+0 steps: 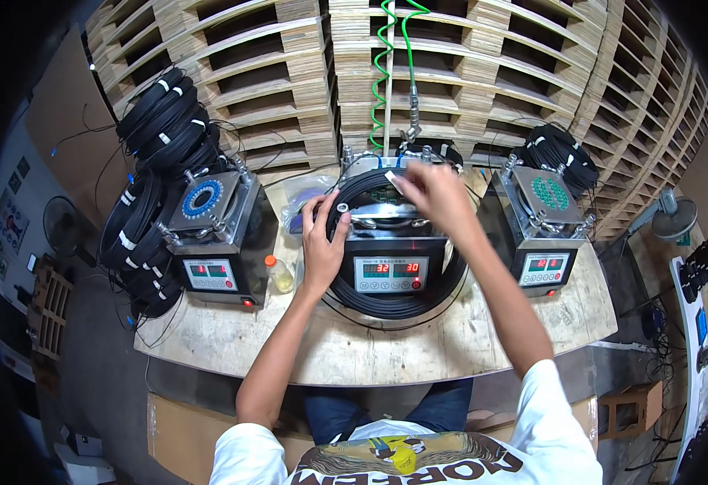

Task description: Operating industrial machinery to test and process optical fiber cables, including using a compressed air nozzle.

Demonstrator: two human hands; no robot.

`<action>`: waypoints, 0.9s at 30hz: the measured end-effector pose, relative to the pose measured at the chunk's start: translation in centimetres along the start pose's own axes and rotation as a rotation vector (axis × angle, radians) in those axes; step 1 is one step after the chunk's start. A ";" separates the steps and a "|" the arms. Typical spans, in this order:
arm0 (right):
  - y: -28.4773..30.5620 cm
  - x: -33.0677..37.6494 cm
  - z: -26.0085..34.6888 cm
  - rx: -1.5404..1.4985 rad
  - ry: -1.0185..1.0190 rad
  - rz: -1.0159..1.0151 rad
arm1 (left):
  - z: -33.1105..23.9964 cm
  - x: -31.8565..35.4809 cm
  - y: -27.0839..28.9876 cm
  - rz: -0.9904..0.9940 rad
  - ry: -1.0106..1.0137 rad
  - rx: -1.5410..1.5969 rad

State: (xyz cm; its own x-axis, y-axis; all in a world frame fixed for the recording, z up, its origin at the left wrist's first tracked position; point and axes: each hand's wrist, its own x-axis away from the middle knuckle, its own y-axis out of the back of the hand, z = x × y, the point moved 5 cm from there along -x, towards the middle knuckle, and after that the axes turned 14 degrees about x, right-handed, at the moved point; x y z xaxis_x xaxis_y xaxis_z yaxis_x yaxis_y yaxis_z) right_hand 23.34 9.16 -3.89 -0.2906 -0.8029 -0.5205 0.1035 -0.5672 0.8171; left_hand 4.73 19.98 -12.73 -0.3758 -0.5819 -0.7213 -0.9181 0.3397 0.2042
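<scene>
A black cable coil (402,303) is draped around the middle metal machine (390,271) on the round wooden table. My left hand (321,238) presses on the coil's left side at the machine's top corner, fingers spread. My right hand (431,190) is raised over the top of the machine, its fingertips pinching a small white strip (392,178) just above the coil's far side.
Two similar machines with red displays stand at left (208,230) and right (544,222). Stacks of black coils lie at far left (147,186) and back right (560,153). A small orange-capped bottle (279,275), a green coiled hose (382,73) and stacked wooden pallets (467,65) sit behind.
</scene>
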 end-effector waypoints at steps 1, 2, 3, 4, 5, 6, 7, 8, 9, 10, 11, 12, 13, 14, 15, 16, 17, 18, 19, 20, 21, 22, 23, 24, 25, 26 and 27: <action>0.8 -2.3 -0.2 0.016 0.083 -0.078 | 0.0 -0.2 0.1 -0.002 -0.004 -0.001; 0.6 -4.8 -0.7 0.049 0.239 -0.141 | 0.0 -0.2 0.2 0.002 0.002 -0.004; 0.3 -6.9 -1.5 0.088 0.392 -0.206 | -0.2 -0.3 0.1 0.008 0.005 -0.001; -0.5 -9.2 -3.3 0.095 0.387 -0.208 | -0.1 -0.4 -0.3 0.021 0.007 0.008; -3.1 -11.4 -5.2 0.214 0.399 0.092 | -0.2 -0.5 -0.8 0.026 0.004 0.015; -5.2 -12.3 -6.0 0.323 0.410 0.394 | -0.2 -0.5 -0.9 0.032 0.011 0.027; -6.0 -13.1 -6.6 0.324 0.406 0.392 | -0.3 -0.5 -1.1 0.040 0.017 0.041; -7.9 -13.4 -6.1 0.337 0.286 0.693 | -0.2 -0.3 -0.6 0.048 0.046 0.035; -9.3 -13.0 -5.9 0.349 0.157 0.993 | -0.1 -0.2 -0.2 0.046 0.046 0.022; -9.5 -13.0 -5.4 0.375 0.182 0.986 | 0.0 -0.2 0.1 0.048 0.051 0.017; -9.6 -13.1 -5.2 0.372 0.183 0.985 | 0.0 -0.1 0.1 0.051 0.057 0.019; -9.8 -13.1 -5.1 0.390 0.204 0.997 | -0.1 -0.2 0.1 0.047 0.057 0.031; -10.0 -13.1 -5.0 0.408 0.225 1.009 | 0.0 -0.4 0.3 0.050 0.057 0.030; -10.1 -13.3 -5.0 0.406 0.219 1.009 | 0.0 -0.8 0.4 0.071 0.052 0.034; -10.3 -13.4 -5.2 0.450 0.221 1.038 | -0.2 -1.2 0.4 0.092 0.047 0.039; -10.4 -13.3 -5.5 0.493 0.222 1.069 | -0.4 -1.8 0.4 0.086 0.041 0.070; -9.9 -13.5 -5.5 0.490 0.222 1.068 | -0.5 -2.8 0.7 0.088 0.041 0.069; -9.0 -13.6 -5.4 0.405 0.185 1.048 | -0.4 -3.9 0.9 0.141 0.007 -0.020; -8.2 -13.7 -5.2 0.320 0.148 1.027 | -0.2 -5.0 0.8 0.194 -0.028 -0.107; -7.3 -13.6 -5.6 0.292 0.149 1.036 | -0.3 -6.7 0.6 0.199 -0.081 -0.091; -6.7 -13.5 -6.6 0.295 0.138 1.034 | -0.6 -8.7 -0.1 0.204 -0.086 -0.082; -6.0 -13.4 -7.7 0.234 0.118 0.990 | -1.3 -10.7 -1.4 0.319 -0.083 -0.064; -5.6 -13.5 -7.9 0.167 0.118 0.944 | -1.6 -12.4 -2.0 0.425 -0.075 -0.064; -5.1 -13.4 -7.3 0.076 0.100 0.937 | -1.2 -14.0 -2.7 0.511 -0.139 -0.091; -5.0 -12.9 -7.5 0.081 0.110 0.937 | -0.6 -15.4 -4.0 0.598 -0.208 -0.108; -5.0 -12.5 -7.8 0.016 0.108 0.915 | 1.3 -16.4 -5.9 0.752 -0.149 -0.145; -5.0 -12.2 -7.8 -0.049 0.108 0.893 | 2.7 -17.0 -7.7 0.905 -0.086 -0.182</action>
State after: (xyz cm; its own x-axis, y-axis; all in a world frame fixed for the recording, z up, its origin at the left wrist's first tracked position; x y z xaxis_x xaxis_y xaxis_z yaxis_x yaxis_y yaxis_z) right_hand 33.81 20.31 -3.55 0.0087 -0.9597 0.2809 0.2894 0.2713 0.9179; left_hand 18.48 29.20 -3.83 -0.9551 -0.0929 -0.2814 -0.2882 0.5122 0.8091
